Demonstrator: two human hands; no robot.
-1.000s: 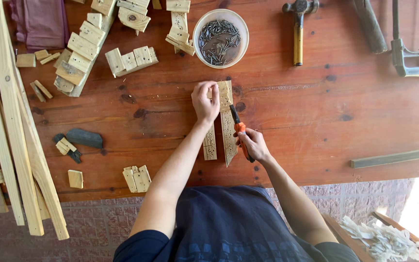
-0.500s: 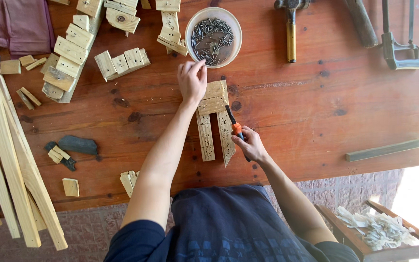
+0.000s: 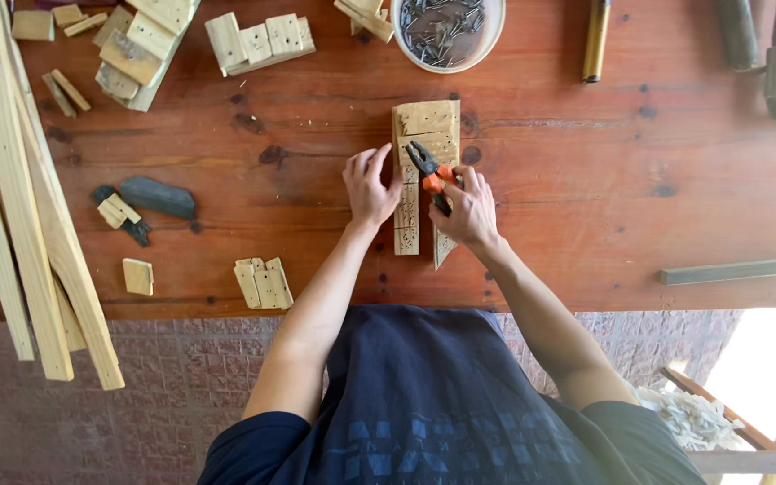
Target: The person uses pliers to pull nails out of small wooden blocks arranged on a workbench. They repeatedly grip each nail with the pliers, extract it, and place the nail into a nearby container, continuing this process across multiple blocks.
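Under pliers (image 3: 427, 171), pale holed wood piece (image 3: 426, 133)

Bare tabletop (image 3: 586, 180) lies open right of the wooden piece (image 3: 426, 135); the nail bowl (image 3: 446, 34) blocks beyond it.

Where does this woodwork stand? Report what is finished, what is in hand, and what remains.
Done: several pale wooden slats lie assembled into one piece on the red-brown wooden workbench. In hand: the left hand steadies that piece while the right hand works orange-handled pliers over it. Left: a white bowl of dark nails is full, and loose pale wood blocks sit unused.
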